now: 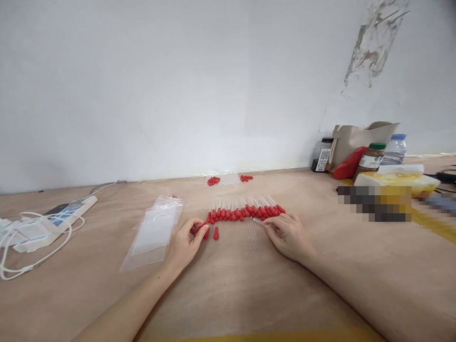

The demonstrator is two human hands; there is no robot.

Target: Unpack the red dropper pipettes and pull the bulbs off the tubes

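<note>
A row of several glass droppers with red rubber bulbs (245,211) lies on the tan table (228,289). My left hand (185,242) is closed in a pinch on a red rubber bulb (205,228) at the row's left end; another loose red bulb (215,233) lies beside it. My right hand (288,235) pinches a clear glass dropper tube (260,223) at the row's right end. A few bare glass tubes (252,235) lie between my hands.
A stack of clear zip bags (155,230) lies left of my left hand. Small bags with red bulbs (223,179) sit by the wall. A power strip with white cables (46,223) is far left. Bottles, a jar, a beige bag (359,142) and tissues stand at the right.
</note>
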